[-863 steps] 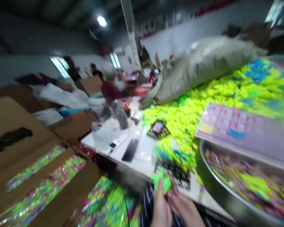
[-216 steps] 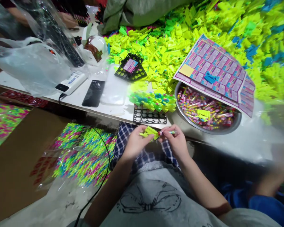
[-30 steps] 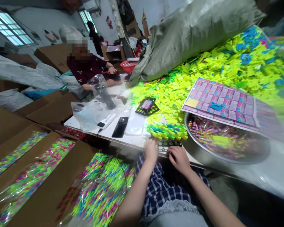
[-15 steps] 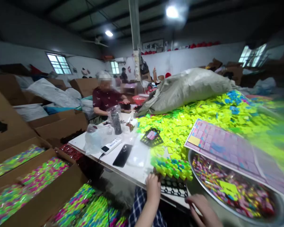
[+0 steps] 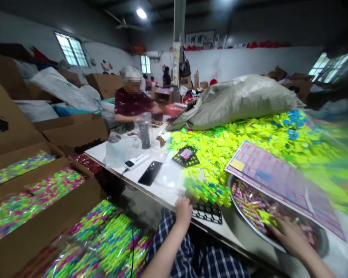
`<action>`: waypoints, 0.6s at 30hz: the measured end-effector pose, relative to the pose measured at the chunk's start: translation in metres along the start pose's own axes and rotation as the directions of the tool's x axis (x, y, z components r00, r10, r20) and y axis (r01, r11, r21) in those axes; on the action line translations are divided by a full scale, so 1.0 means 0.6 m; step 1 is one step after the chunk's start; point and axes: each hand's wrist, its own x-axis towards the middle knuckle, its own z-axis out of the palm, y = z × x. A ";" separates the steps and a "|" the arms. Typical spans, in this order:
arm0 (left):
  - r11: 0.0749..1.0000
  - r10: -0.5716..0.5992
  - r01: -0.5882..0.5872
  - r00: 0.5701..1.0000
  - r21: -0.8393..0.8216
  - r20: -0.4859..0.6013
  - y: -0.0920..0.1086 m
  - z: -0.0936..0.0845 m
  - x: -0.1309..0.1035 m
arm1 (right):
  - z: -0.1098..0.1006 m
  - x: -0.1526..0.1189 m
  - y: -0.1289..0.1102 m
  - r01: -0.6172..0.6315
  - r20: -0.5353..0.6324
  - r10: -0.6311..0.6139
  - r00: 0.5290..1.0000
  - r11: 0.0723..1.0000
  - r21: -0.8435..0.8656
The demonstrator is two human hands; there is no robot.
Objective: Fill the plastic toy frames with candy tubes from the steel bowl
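Note:
My left hand [image 5: 184, 210] is curled at the left end of a black grid tray [image 5: 207, 211] with round holes, gripping its edge. Rows of yellow-green plastic pieces [image 5: 211, 193] with small blue and pink bits stand on the tray's far part. My right hand [image 5: 291, 233] reaches over the near rim of a round metal basin [image 5: 234, 204], thumb and fingers apart, fingertips low among small pink and multicoloured pieces [image 5: 248, 202]. Beside its fingertips lies a flat yellow-green piece [image 5: 267, 217]. Some fingertips are blurred or hidden.
A printed sheet [image 5: 272, 177] covers the basin's back. Beyond spreads a heap of yellow-green pieces [image 5: 214, 154] under a grey sack [image 5: 237, 102]. A phone [image 5: 150, 173], a white device [image 5: 136, 161] and a plastic bag [image 5: 116, 148] lie leftward. Boxes [image 5: 46, 208] stand left; a co-worker [image 5: 133, 100] sits across.
My right hand has moved right from the tray's near corner into the basin. My left hand stays at the tray's left end. The whole view has shifted somewhat.

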 end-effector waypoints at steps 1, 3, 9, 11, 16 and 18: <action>1.000 0.003 -0.003 1.000 0.005 0.002 0.000 0.002 0.001 | 0.002 -0.004 -0.003 -0.002 0.052 0.003 0.999 1.000 -0.016; 1.000 0.010 -0.010 1.000 0.016 0.001 -0.001 0.004 0.002 | 0.003 -0.010 -0.008 -0.012 0.130 0.016 0.991 0.999 -0.035; 0.998 0.062 -0.062 0.998 0.017 -0.019 -0.001 0.005 0.006 | -0.018 -0.009 -0.020 -0.001 0.194 0.020 0.981 0.995 -0.096; 0.997 0.083 -0.083 0.996 -0.003 -0.029 0.000 0.007 0.010 | -0.026 -0.008 -0.025 0.002 0.203 0.015 0.979 0.996 -0.085; 0.985 0.120 -0.130 0.989 -0.111 -0.088 -0.004 -0.006 -0.004 | -0.042 -0.016 -0.044 -0.065 0.224 0.100 0.970 0.986 -0.155; 0.973 0.108 -0.141 0.977 -0.185 -0.181 -0.021 -0.019 -0.029 | -0.049 -0.014 -0.053 -0.056 0.229 0.110 0.967 0.972 -0.230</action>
